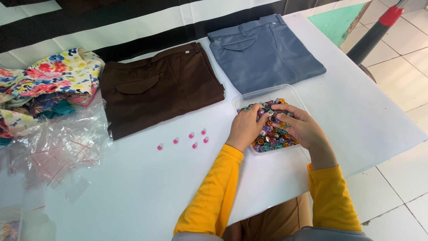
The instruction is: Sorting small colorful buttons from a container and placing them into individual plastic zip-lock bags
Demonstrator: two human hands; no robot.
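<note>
Both my hands rest inside a clear plastic tray [267, 91] full of small multicoloured beads [273, 139]. My left hand [246, 127] lies palm down on the beads at the tray's left side, fingers curled. My right hand [299, 126] covers the right side, its fingertips pinching among the beads near the tray's middle. What the fingers hold is hidden. Several pink beads [191, 138] lie loose on the white table [147, 187], left of the tray.
Folded brown trousers [160, 89] and folded grey-blue trousers [263, 51] lie at the back of the table. Floral cloth [49, 82] and a heap of small clear plastic bags [58, 149] sit at the left. A pole with a red band [376, 31] stands on the tiled floor at right.
</note>
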